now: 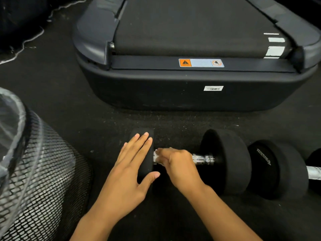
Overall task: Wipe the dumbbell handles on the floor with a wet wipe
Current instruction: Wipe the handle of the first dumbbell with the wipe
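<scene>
A black dumbbell [225, 159] lies on the dark floor, its chrome handle [204, 159] showing between the two weight heads. My left hand [132, 166] rests flat with straight fingers on the left weight head [144, 134]. My right hand [177, 164] is curled over the left part of the handle and presses a white wet wipe [155, 156] against it; only a small bit of the wipe peeks out by the fingertips. A second dumbbell [278, 169] lies just to the right, with its silver handle [314, 173] at the frame edge.
The rear end of a treadmill [191, 94] stands close behind the dumbbells. A black mesh waste basket [43, 171] lined with a clear plastic bag sits at the left. White cables [26, 40] trail across the floor at the far left.
</scene>
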`<action>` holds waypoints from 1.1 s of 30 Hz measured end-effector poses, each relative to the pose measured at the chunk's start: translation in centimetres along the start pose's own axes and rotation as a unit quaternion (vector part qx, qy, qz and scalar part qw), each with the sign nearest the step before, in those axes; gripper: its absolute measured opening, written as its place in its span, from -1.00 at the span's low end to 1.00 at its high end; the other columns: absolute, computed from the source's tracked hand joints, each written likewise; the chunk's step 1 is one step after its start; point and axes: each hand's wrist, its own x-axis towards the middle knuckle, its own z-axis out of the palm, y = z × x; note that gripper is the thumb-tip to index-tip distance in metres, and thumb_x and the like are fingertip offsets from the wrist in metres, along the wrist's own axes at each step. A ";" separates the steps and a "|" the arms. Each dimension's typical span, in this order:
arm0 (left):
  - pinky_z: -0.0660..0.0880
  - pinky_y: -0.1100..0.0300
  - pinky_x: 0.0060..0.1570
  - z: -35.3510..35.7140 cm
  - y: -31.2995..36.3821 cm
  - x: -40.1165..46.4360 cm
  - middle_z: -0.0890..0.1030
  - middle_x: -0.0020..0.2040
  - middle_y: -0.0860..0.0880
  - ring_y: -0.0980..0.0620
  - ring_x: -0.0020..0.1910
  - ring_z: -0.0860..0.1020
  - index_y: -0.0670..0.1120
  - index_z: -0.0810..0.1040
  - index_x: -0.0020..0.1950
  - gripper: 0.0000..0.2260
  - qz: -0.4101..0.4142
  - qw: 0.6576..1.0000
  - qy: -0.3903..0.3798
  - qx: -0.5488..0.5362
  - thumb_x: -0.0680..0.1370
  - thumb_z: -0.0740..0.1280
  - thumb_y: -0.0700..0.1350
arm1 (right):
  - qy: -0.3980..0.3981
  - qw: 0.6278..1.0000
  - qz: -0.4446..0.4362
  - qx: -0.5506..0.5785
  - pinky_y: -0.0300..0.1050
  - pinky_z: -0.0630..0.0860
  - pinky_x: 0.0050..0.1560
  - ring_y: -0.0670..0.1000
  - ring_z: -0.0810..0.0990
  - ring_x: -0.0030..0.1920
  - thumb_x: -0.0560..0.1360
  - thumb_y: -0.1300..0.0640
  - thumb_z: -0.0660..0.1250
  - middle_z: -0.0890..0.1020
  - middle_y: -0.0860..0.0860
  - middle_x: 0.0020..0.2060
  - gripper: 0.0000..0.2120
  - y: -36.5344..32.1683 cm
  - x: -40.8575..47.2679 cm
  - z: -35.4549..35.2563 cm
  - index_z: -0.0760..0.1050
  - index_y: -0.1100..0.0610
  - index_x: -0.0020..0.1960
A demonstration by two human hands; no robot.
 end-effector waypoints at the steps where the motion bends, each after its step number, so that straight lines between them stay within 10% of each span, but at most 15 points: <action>1: -0.12 0.17 0.42 0.0 0.0 0.0 0.01 0.50 0.26 0.20 0.49 -0.05 0.06 0.09 0.51 -0.33 -0.001 1.000 -0.001 -0.001 0.45 0.17 0.23 | -0.003 1.000 -0.025 -0.015 -0.01 0.52 0.13 0.11 0.64 0.01 0.40 0.26 0.36 0.67 0.12 -0.02 -0.78 -0.1 -0.3 0.2 0.61 0.22 0.04; 20: -0.09 0.15 0.42 0.0 0.1 0.0 0.07 0.51 0.21 0.18 0.49 -0.02 0.02 0.13 0.51 -0.33 0.007 1.000 0.003 -0.008 0.46 0.19 0.22 | -0.022 0.997 -0.058 -0.045 -0.02 0.37 0.27 0.08 0.59 0.12 0.36 0.34 0.37 0.63 0.11 0.08 -0.69 1.7 -1.4 -0.3 0.59 0.21 0.10; 33: -0.09 0.17 0.42 -0.2 -0.1 -0.1 0.07 0.50 0.22 0.18 0.49 -0.01 0.06 0.11 0.51 -0.34 0.009 1.000 0.002 0.001 0.46 0.18 0.23 | -0.033 0.989 0.146 -0.002 -0.11 0.51 -0.02 0.00 0.60 -0.09 0.52 0.26 0.26 0.64 -0.01 -0.12 -0.78 2.8 -0.7 -2.7 0.58 0.04 0.09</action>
